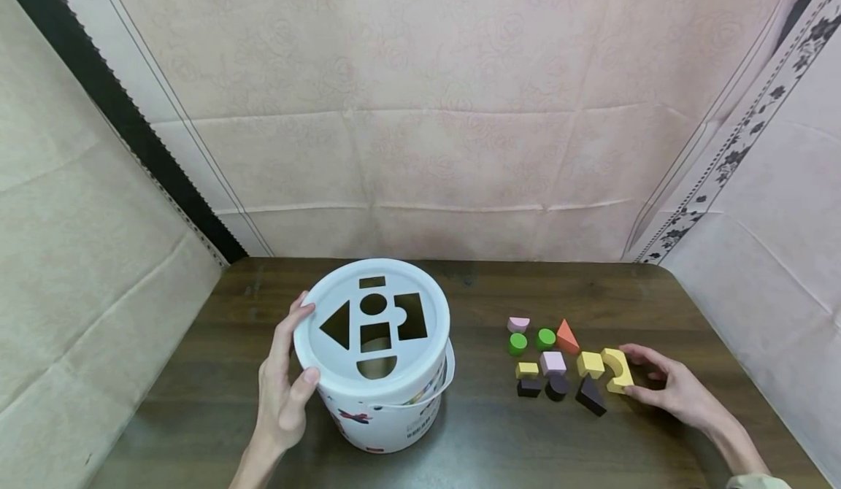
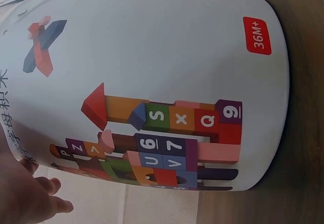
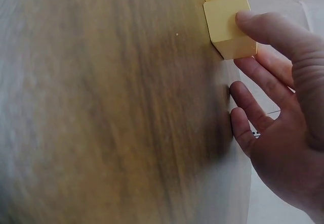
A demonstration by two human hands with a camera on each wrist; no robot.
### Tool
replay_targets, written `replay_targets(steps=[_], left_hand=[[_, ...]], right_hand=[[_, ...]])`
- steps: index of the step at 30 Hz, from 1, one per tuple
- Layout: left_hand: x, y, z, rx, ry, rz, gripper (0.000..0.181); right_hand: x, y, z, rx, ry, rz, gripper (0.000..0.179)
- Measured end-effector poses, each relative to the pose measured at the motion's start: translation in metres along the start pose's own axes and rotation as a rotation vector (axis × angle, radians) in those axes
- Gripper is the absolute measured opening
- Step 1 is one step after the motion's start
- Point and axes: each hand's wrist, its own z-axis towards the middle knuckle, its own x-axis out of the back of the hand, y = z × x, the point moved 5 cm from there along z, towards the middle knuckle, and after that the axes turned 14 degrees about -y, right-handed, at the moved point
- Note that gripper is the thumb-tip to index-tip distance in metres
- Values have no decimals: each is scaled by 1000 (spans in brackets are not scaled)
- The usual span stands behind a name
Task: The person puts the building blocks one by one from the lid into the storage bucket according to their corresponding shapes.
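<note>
Yellow arch block (image 1: pixel 620 368) on bench (image 1: pixel 486 430), beside other blocks (image 1: pixel 553 363) | your right hand (image 1: pixel 677 388), partly spread, pinches its ends | your left hand (image 1: pixel 282 394) curves round the bucket (image 1: pixel 381 427), likely bracing it.

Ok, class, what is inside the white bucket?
A pale lid with shaped holes covers the bucket. Only dim patches show through, nothing recognisable; the rest is hidden, so whether it's empty can't be told.

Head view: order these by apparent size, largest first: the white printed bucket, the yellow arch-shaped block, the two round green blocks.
1. White printed bucket
2. Yellow arch-shaped block
3. Left round green block and right round green block: too alike to rank
</note>
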Motion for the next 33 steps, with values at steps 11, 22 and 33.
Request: replay_targets(steps=[11,22,33], left_hand=[[-1,0,-1,20,-2,-25,60],[0,1,-1,16,3,-18,60],[0,0,-1,17,9,-17,60]], right_hand=[[1,4,0,-33,28,-19,57],[7,1,-2,-38,60,-8,55],[21,-20,2,-79,88,-62,54]])
